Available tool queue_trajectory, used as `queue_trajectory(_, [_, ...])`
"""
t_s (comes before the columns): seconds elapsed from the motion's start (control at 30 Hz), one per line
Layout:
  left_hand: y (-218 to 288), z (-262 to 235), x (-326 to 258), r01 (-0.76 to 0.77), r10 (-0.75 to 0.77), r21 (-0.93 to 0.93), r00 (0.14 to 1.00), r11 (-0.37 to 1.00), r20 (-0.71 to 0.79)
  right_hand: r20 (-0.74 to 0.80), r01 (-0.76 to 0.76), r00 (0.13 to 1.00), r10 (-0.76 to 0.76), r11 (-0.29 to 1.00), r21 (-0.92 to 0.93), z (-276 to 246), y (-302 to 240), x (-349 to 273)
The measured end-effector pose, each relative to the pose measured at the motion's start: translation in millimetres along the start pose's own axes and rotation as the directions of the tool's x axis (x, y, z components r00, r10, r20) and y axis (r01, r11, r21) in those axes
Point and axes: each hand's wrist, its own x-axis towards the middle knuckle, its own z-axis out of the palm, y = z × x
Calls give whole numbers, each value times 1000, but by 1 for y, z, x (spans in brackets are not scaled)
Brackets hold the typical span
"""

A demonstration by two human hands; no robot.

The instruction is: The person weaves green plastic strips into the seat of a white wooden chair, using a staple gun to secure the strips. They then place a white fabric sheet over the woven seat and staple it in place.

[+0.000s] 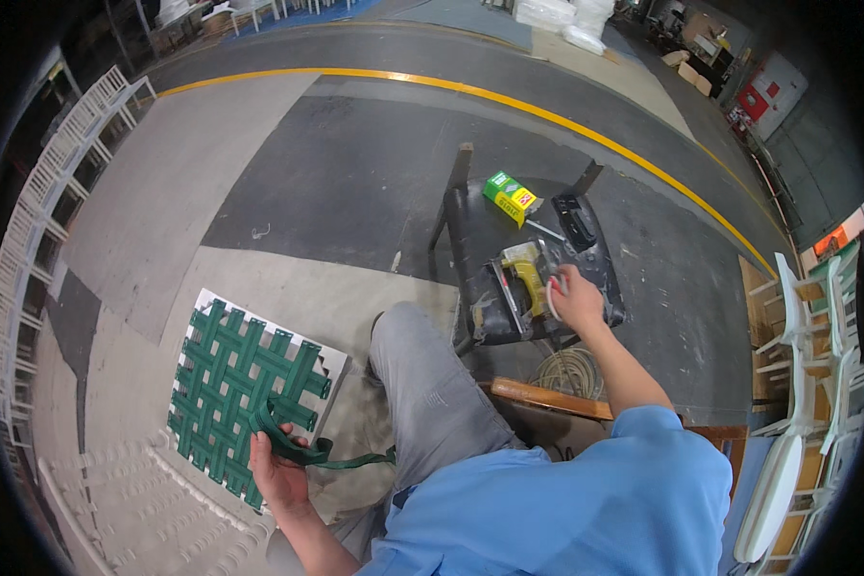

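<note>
A green webbing strap (293, 446) is gripped in my closed left hand (276, 470), its loose tail trailing right toward my knee. Just beyond that hand, a woven green webbing seat (245, 370) on a white square frame leans tilted beside my leg. Over at the right, my right hand (576, 300) is closed around what look like scissors (551, 296) with a pale loop handle; their blades are hard to make out. A yellow-green staple gun (525, 269) lies right beside those fingers on a worn black chair seat (475, 230).
On the black seat also rest a green and yellow box (512, 197) and a black tool (574, 223). Coiled hose (571, 372) lies below, near a wooden armrest (552, 396). White chairs (43, 211) line the left, and stacked white chairs (802, 355) stand at the right.
</note>
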Motion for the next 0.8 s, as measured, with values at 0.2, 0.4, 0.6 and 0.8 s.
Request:
queue_trajectory(0.2, [-13, 18, 25, -13, 29, -97, 985, 995, 168, 76, 73, 995, -58, 976, -206, -16, 61, 23])
queue_trajectory(0.4, [20, 62, 12, -251, 169, 362, 955, 897, 244, 199, 328, 732, -651, 593, 735, 15, -154, -37])
queue_trajectory(0.6, [26, 77, 15, -398, 245, 519, 908, 756, 340, 380, -30, 212, -901, 382, 924, 18, -312, -121])
queue_trajectory(0.8, [-18, -23, -21, 39, -232, 601, 941, 798, 247, 222, -227, 97, -970, 196, 954, 12, -329, -118])
